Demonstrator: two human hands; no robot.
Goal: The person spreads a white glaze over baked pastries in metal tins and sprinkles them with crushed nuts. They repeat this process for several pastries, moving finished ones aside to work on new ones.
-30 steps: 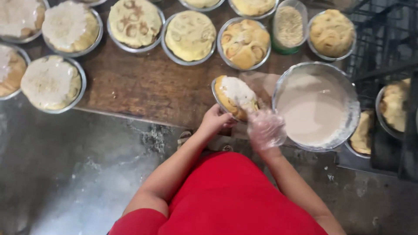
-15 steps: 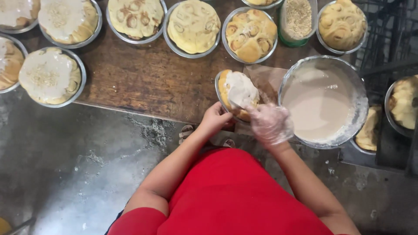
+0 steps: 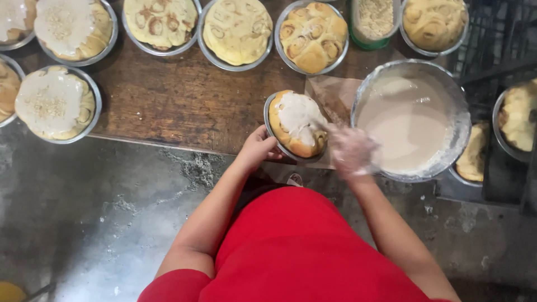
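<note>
Left hand (image 3: pixel 258 150) fingers clamped on bun pan (image 3: pixel 297 124) rim, gloved right hand (image 3: pixel 351 151) beside it, blurred, finger state unclear

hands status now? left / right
Left hand: closed on the rim of the roll tin.
Right hand: gloved, spreading icing on the rolls; blurred, grip cannot be told.

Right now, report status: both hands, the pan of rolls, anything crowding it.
Left hand grips round metal pan of rolls. Gloved right hand spreads white icing on it. Large metal bowl of icing close alongside on the right.
</note>
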